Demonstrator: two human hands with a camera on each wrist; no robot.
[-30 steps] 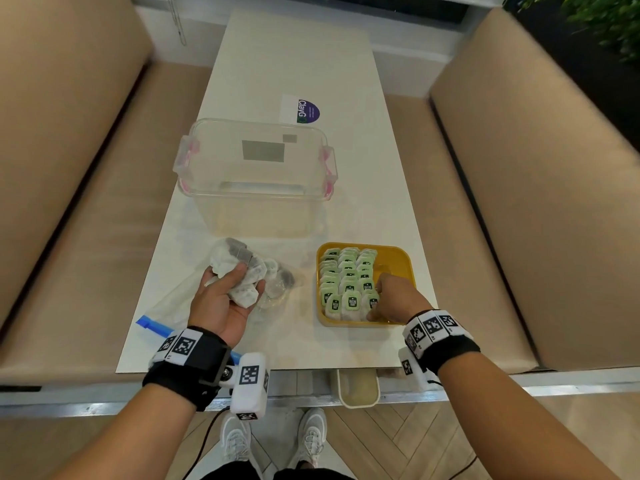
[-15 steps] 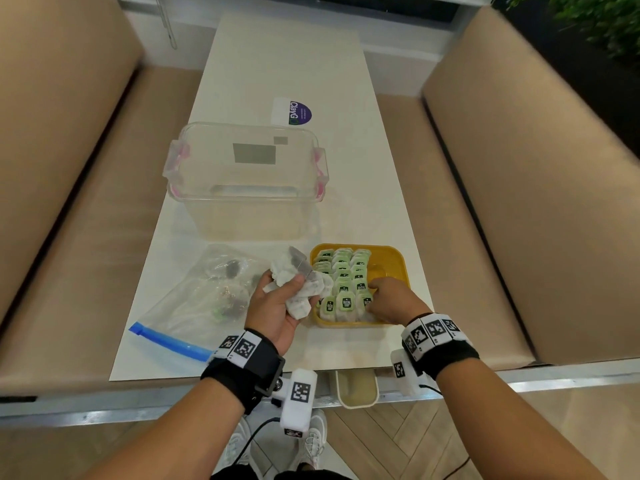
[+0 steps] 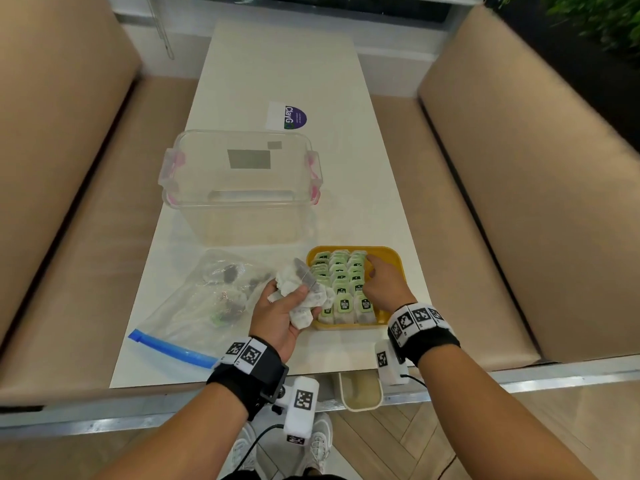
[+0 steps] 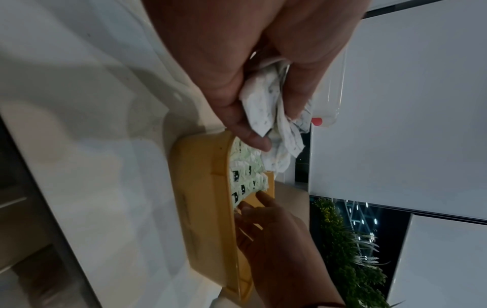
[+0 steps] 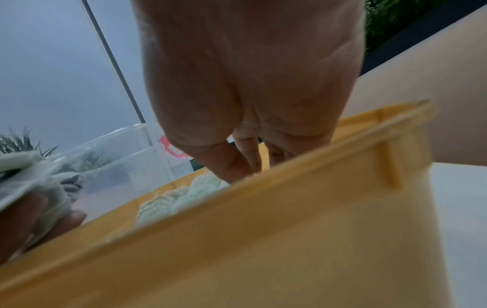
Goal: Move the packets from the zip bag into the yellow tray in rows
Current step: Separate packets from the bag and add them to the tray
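Note:
The yellow tray (image 3: 393, 259) sits near the table's front edge with rows of green-labelled packets (image 3: 341, 282) standing in its left part. My left hand (image 3: 287, 301) grips a bunch of white packets (image 3: 304, 308) just over the tray's left edge; the left wrist view shows the bunch (image 4: 266, 108) pinched between thumb and fingers. My right hand (image 3: 372, 271) reaches into the tray, fingers stretched, touching the right-hand row near the far end. Left of the tray lies the clear zip bag (image 3: 207, 296) with a few packets inside.
An empty clear plastic box (image 3: 239, 188) with pink clips stands behind the bag and tray. The bag's blue zip strip (image 3: 173, 348) points to the table's front edge. Beige benches flank the table. The tray's right part (image 3: 388, 268) is bare.
My left hand has carried the bunch of packets rightward from above the zip bag to the tray's left edge. My right hand has slid from the tray's near end toward its far end.

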